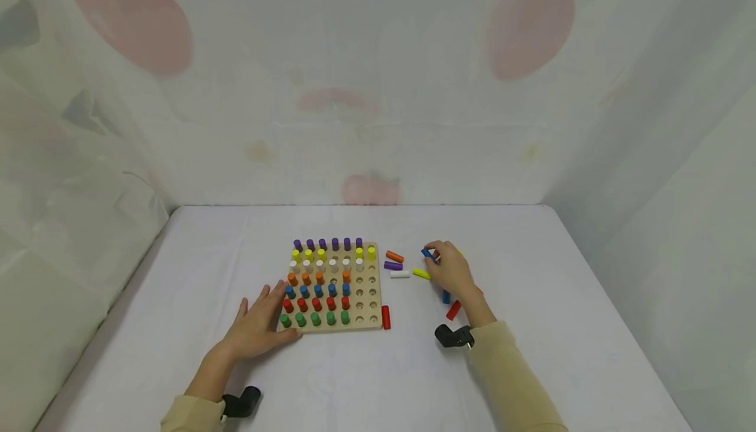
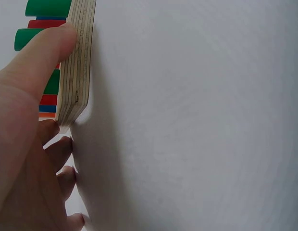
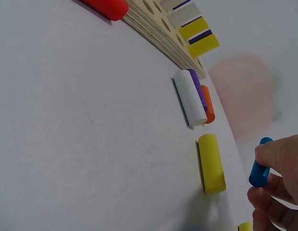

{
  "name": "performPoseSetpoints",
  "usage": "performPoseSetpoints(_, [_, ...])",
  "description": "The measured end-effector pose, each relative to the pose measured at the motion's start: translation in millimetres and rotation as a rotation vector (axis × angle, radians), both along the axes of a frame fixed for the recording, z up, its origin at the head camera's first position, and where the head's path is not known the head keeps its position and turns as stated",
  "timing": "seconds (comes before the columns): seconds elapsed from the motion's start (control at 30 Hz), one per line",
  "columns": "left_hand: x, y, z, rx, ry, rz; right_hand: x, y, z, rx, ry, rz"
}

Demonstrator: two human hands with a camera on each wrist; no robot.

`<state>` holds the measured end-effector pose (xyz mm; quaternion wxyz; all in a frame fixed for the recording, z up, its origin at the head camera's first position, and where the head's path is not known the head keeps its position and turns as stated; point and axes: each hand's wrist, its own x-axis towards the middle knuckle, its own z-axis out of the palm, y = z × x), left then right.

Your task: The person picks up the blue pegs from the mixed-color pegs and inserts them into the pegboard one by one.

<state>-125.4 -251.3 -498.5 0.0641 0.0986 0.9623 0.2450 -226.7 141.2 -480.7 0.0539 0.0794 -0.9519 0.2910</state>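
My right hand (image 1: pixel 451 268) pinches a blue peg (image 3: pixel 260 162) between thumb and fingers, above the loose pegs right of the board. My left hand (image 1: pixel 256 327) lies at the near left corner of the wooden pegboard (image 1: pixel 369 324). Its thumb (image 2: pixel 62 41) touches the board's front side, and its other fingers spread along the left side. Upright pegs stand in coloured rows on the board: purple, yellow, white, orange, blue, red and green from far to near. Bare holes show mostly in the right columns, with one in the orange row.
Beside the board's right edge lie an orange peg (image 1: pixel 394 257), a purple peg (image 1: pixel 393 266), a white peg (image 1: pixel 399 274) and a red peg (image 1: pixel 386 318). A yellow peg (image 3: pixel 212 163) lies near my right hand. Another blue peg (image 1: pixel 445 297) and red peg (image 1: pixel 453 310) lie by the right wrist.
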Motion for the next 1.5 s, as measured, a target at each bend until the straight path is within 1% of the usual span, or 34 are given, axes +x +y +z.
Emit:
performPoseSetpoints(0.17, [-0.3, 0.2, 2.0, -0.003, 0.004, 0.004, 2.4, -8, -2.0, -0.025, 0.023, 0.013])
performPoseSetpoints(0.33, [-0.2, 0.1, 4.4, -0.015, -0.015, 0.010, 3.7, -19, -4.5, -0.051, 0.043, 0.029])
performPoseSetpoints(0.57, [0.4, -1.7, 2.0, -0.013, -0.011, 0.010, 6.8, -33, -6.1, -0.101, 0.061, 0.061])
performPoseSetpoints(0.8, [1.5, -0.9, 1.7, -0.008, -0.021, 0.008, 12.3, -46, -1.7, -0.139, 0.012, 0.069])
performPoseSetpoints(0.97, [1.0, -0.1, 1.5, -0.006, -0.021, 0.010, 15.0, -52, -0.1, -0.164, 0.004, 0.091])
performPoseSetpoints(1.17, [0.1, 0.3, -0.7, -0.013, -0.018, 0.011, 19.1, -60, -0.7, -0.202, 0.003, 0.134])
performPoseSetpoints(1.5, [-0.9, 1.0, -1.0, -0.015, -0.022, 0.016, 24.1, -69, -2.0, -0.215, 0.025, 0.192])
